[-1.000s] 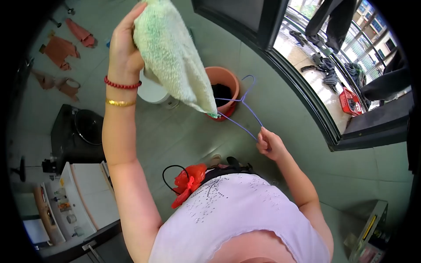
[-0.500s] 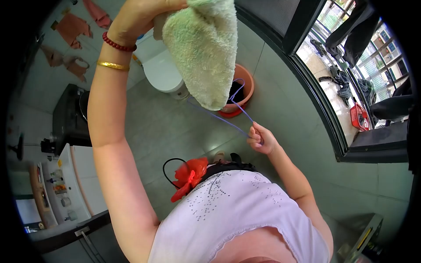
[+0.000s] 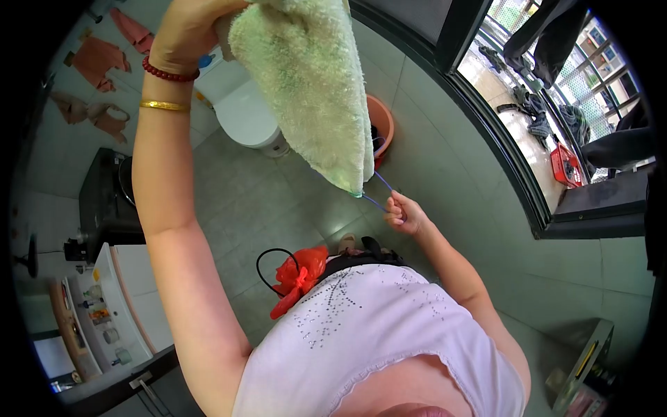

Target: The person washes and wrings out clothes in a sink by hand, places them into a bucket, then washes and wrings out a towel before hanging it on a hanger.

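My left hand, raised at the top left, grips the upper part of a pale green towel. The towel hangs down from it, and its lower corner lies in front of most of a thin blue-purple hanger. My right hand is closed on one end of the hanger, right of the towel's lower tip. The hanger's hook shows partly beside the towel's right edge, over an orange bucket with dark contents.
Beyond the towel stands a white toilet. A black basin is at the left, with a white cabinet below it. A dark door frame borders the right side. A red bag hangs by my waist.
The towel has come down over the hanger, hiding most of it. My left hand moved right, then slightly back left. My right hand has shifted a little left with the hanger.
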Tool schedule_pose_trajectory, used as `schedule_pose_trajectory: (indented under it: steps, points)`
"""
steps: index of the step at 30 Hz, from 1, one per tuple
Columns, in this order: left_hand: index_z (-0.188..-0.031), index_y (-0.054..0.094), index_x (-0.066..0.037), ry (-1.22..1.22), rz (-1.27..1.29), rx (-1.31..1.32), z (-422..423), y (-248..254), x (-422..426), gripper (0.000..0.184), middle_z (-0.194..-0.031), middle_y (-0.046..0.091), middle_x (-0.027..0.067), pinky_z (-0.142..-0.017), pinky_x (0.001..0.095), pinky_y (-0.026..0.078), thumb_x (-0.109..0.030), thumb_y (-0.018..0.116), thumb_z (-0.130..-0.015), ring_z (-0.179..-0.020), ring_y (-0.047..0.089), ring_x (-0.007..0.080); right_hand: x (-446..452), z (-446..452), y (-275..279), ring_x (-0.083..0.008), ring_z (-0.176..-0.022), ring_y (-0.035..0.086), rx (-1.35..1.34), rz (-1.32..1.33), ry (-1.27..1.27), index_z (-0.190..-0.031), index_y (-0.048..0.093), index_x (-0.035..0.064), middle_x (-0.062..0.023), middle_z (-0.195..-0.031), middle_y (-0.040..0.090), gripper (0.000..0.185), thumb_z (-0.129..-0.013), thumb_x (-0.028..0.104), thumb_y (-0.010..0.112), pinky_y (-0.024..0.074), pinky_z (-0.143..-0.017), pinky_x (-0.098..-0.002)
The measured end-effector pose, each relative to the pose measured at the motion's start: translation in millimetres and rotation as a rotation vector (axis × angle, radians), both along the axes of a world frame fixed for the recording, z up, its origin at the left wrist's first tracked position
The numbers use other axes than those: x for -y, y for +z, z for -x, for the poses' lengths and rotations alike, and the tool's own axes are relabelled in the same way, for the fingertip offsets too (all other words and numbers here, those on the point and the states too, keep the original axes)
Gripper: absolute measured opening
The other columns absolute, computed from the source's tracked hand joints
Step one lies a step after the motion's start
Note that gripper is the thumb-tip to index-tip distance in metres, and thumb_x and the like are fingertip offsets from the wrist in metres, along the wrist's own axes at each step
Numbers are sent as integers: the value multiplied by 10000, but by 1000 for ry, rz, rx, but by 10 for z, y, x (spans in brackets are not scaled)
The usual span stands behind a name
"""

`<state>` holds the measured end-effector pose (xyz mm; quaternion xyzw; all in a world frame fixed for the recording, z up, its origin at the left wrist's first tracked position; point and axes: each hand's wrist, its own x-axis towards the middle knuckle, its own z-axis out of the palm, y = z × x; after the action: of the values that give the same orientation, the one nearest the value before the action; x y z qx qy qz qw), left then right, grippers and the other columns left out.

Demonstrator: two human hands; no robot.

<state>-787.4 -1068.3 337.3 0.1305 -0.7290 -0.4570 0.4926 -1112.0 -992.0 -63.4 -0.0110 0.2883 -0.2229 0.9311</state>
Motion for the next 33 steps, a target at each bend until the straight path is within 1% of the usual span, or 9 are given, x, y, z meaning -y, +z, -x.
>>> schedule_pose_trajectory:
  steps: [4,8,9,18,22,24,25,29,33]
  points:
    - [-896,599,-8,-85,64,57,5,20,110,98,-909,620,82,-708,266,477,-19,580,-801,-783,586,153,-34,-10,60,-87,-438,256,-49,-51,61,-697,486,83,27,-496,295,358,-926,334,373,198,-354,-203]
    - [-776,618,-10,-99,110,163,25,122,88,36,-909,621,92,-717,295,477,-33,594,-789,-800,584,165,-10,-10,25,-86,-434,264,2,-10,59,-701,499,87,27,-492,309,354,-924,335,379,196,-352,-204]
    - [-758,629,-9,-139,84,78,153,200,-22,54,-897,624,108,-726,309,478,-48,602,-784,-808,589,186,16,-13,-10,-85,-434,262,-13,-13,42,-697,500,87,26,-492,309,357,-923,337,382,197,-352,-204]
    - [-758,628,-9,-235,184,204,161,97,142,79,-875,621,100,-725,299,457,-61,589,-803,-807,581,193,59,-7,101,-86,-442,265,155,-24,34,-691,500,79,18,-492,309,377,-925,349,378,213,-354,-202]
    - [-782,621,8,-207,84,210,171,68,120,79,-829,614,78,-694,266,449,-56,582,-806,-779,566,155,3,-24,354,-88,-443,264,202,30,106,-688,487,74,13,-494,296,392,-937,343,347,228,-352,-204]
    - [-798,617,17,17,127,380,168,157,95,67,-838,606,77,-654,240,434,-21,562,-797,-741,547,125,-14,-65,549,-87,-450,267,214,65,134,-692,489,67,13,-488,294,408,-941,348,330,233,-346,-205]
    - [-756,601,3,-19,156,359,208,169,72,65,-801,583,46,-634,216,411,4,542,-784,-708,518,101,-18,-82,632,-87,-458,270,226,100,159,-695,491,60,13,-483,292,424,-945,353,314,237,-340,-207]
    - [-684,554,-39,-14,429,326,317,358,133,133,-720,522,-11,-669,190,398,46,487,-762,-696,484,83,9,-122,883,-87,-455,267,240,125,177,-693,478,64,13,-482,292,422,-947,353,304,236,-336,-204]
    - [-764,593,-26,212,309,281,432,431,23,151,-786,575,5,-703,205,430,35,456,-781,-739,527,80,-13,-162,1175,-88,-457,268,319,155,142,-700,479,63,12,-482,285,426,-950,353,290,231,-323,-204]
